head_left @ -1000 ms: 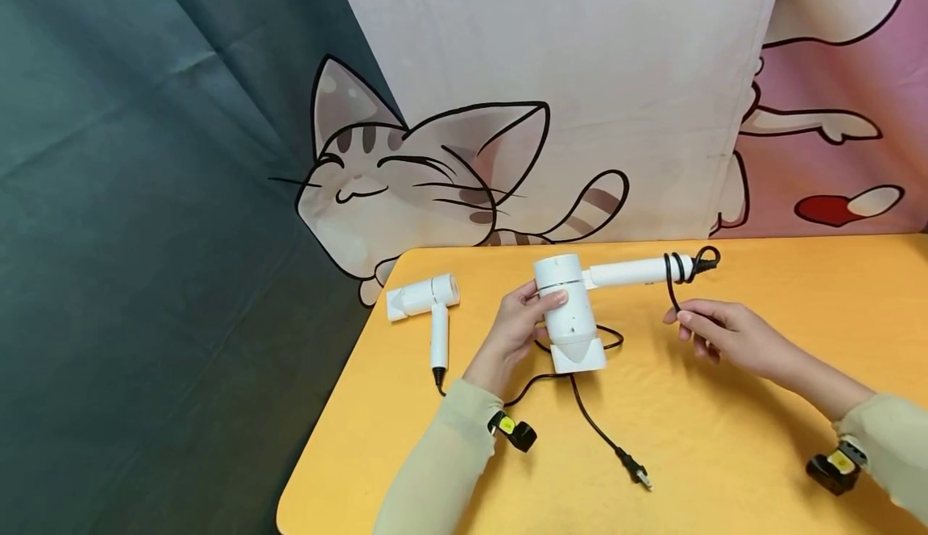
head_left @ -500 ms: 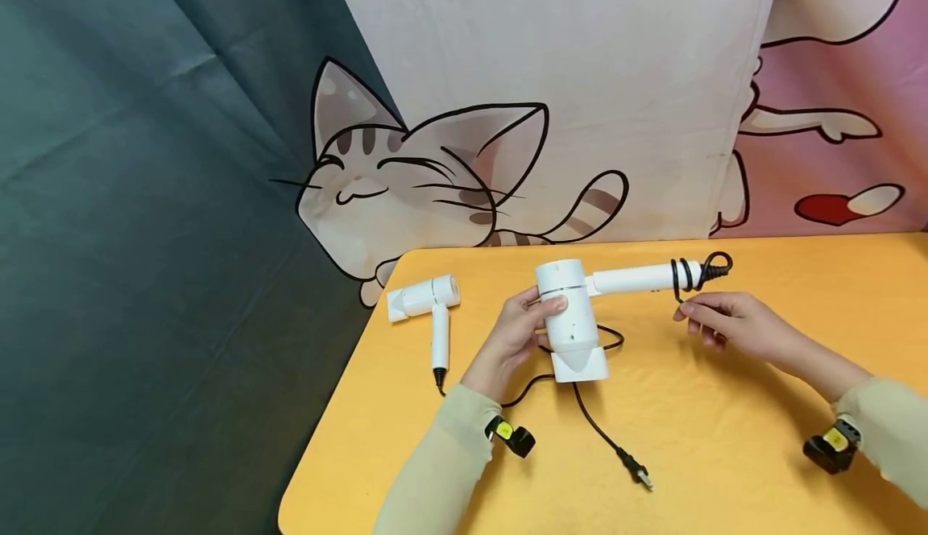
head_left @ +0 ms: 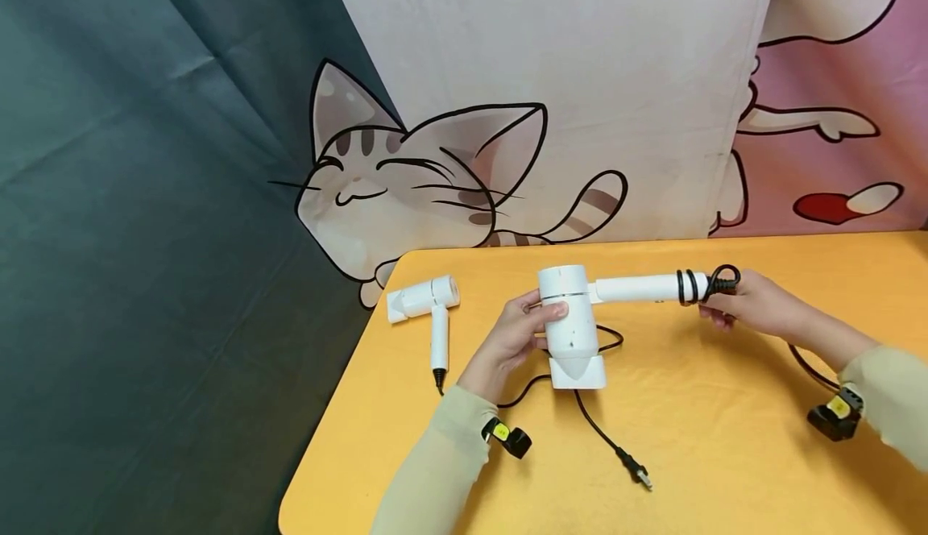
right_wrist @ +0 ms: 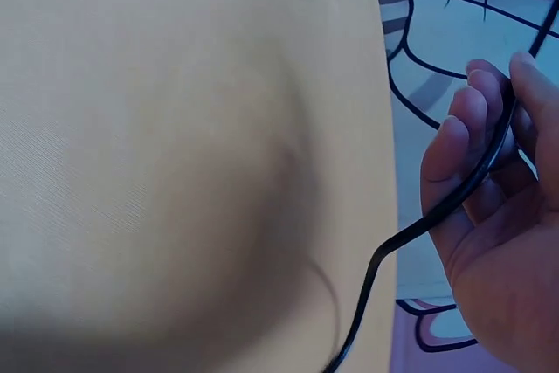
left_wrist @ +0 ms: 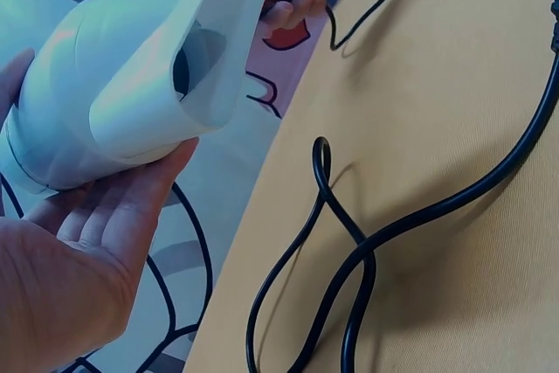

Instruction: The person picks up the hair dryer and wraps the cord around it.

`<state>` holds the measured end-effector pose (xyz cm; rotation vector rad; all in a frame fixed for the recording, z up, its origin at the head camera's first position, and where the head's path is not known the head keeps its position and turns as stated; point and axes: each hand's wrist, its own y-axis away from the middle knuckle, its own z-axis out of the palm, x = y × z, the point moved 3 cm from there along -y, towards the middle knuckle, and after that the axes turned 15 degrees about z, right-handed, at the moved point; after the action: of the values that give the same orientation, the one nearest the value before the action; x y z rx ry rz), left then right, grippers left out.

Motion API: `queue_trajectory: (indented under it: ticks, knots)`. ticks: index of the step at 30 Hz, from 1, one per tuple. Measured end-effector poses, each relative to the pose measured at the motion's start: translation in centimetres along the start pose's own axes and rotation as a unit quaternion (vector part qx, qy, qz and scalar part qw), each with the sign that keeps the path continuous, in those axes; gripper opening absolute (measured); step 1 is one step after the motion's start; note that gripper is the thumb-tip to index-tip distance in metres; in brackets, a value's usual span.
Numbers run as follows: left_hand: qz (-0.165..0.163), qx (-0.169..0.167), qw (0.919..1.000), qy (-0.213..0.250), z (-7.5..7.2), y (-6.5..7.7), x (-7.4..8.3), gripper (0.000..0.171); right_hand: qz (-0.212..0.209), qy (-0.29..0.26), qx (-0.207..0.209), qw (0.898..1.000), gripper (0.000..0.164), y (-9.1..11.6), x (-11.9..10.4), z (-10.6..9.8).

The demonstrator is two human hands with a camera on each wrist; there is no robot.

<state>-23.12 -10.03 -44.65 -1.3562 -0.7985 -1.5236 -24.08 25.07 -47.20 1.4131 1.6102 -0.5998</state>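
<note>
1. By the left hand, the barrel of a white, cylindrical, plastic-looking hair dryer is gripped, thumb in front and fingers behind; the dryer is held up off the yellow, smooth-covered counter. With the handle left sticking out sideways, the barrel could be twisted in that grip if the cable were pulled hard.
2. Between curled fingers and thumb of the right hand, a thin black cable is held near the handle's end. If this hold were loosened, the few turns wound there could be slackened or slipped off the tip.
3. Beside the right forearm, a free length is left hanging; it could be snagged on the wrist camera.
4. Beneath the dryer, a loose black cord with a two-pronged plug is spread; it could be tangled with the cable.
5. Farther left, a second white hair dryer is laid; it could be dragged if its cord were caught.
</note>
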Motion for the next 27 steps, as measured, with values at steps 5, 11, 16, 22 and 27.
queue_trajectory:
  ticks: [5,11,16,22,27]
  knots:
    - [-0.009,-0.014,0.9998,-0.011,-0.1,0.2,0.1,0.05,-0.035,0.024,-0.009,0.999,0.014,-0.1,-0.6,-0.8]
    - [-0.014,-0.039,0.999,-0.019,-0.1,0.4,0.4,0.05,-0.105,0.036,-0.029,0.993,0.027,-0.2,-1.4,-1.4]
    - [-0.013,-0.067,0.9969,-0.038,-0.1,0.3,0.8,0.05,-0.085,0.088,-0.021,0.992,0.024,-0.3,-3.0,-1.8]
    - [-0.014,-0.085,0.9948,-0.053,-0.2,0.3,0.7,0.052,-0.087,0.132,-0.017,0.987,0.029,0.1,-5.1,-2.3]
    - [-0.032,-0.085,0.9943,-0.056,0.0,0.2,0.1,0.052,-0.103,0.167,-0.007,0.98,0.035,0.6,-6.3,-2.8]
